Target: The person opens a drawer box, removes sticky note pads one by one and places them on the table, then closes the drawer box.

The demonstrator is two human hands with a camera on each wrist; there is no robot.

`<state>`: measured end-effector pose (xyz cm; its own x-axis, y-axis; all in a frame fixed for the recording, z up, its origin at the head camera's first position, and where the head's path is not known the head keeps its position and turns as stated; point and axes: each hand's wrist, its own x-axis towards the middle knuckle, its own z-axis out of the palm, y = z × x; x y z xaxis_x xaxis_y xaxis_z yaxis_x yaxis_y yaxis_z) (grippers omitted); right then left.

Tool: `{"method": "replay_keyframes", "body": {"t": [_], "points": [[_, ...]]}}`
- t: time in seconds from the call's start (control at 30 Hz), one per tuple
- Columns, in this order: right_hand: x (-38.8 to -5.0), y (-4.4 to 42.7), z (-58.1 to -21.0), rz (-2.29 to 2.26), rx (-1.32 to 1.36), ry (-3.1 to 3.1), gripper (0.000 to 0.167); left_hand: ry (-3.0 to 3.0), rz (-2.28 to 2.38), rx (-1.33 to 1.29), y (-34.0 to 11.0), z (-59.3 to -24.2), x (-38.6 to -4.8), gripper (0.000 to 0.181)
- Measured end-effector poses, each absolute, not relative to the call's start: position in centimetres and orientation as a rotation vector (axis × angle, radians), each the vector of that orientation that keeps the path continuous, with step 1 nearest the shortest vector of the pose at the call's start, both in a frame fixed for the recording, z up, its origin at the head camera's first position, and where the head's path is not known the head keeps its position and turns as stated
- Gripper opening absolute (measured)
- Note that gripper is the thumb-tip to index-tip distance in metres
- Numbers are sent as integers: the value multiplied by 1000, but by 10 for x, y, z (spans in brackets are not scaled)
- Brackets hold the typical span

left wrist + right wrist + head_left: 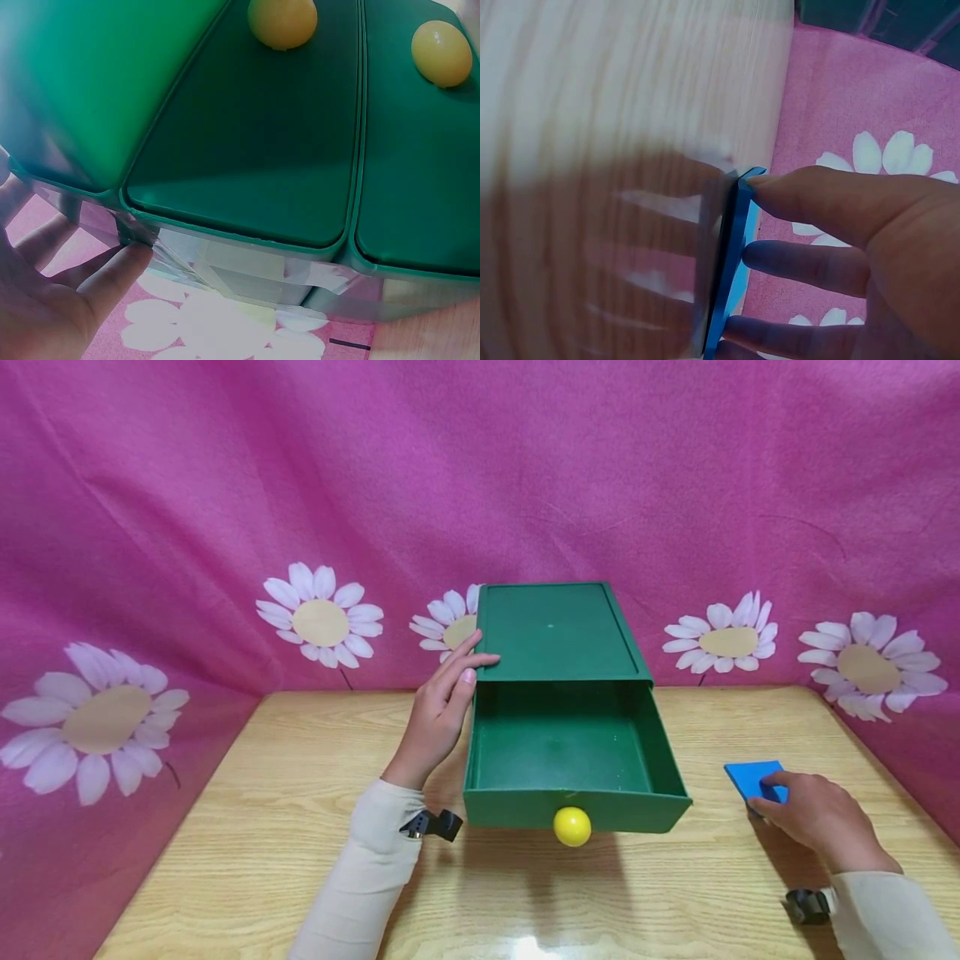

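Note:
A green drawer unit [551, 627] stands in the middle of the table, its top drawer [517, 810] pulled out and bare inside, with a round yellow knob [572, 827] on the front. My left hand [437, 714] rests against the unit's left side, fingertips over the top edge. In the left wrist view its fingers [116, 281] are extended along the side. At the right, my right hand [821, 814] holds a thin, flat blue piece [753, 774] low at the tabletop. The right wrist view shows the thumb at its edge and fingers on its face.
Two lower drawers [247, 150] with yellow knobs are closed in the left wrist view. The wood-grain table [300, 810] reaches back to a pink cloth [450, 468] printed with white flowers. The pulled-out drawer juts forward between the hands.

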<state>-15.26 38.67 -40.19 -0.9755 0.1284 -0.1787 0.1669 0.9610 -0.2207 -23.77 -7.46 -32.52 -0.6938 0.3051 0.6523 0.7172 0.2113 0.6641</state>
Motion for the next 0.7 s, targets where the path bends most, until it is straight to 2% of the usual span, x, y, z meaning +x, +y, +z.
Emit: {"method": "replay_keyframes", "body": {"t": [0.3,0.7], "points": [[-152,384,-401,-348,237,2954,74,-2118,-1531,-943,-71,-297,-210,32],[-150,382,-401,-352,235,2974,71,-2121,-1523,-935,-71,-298,-211,32]]}}
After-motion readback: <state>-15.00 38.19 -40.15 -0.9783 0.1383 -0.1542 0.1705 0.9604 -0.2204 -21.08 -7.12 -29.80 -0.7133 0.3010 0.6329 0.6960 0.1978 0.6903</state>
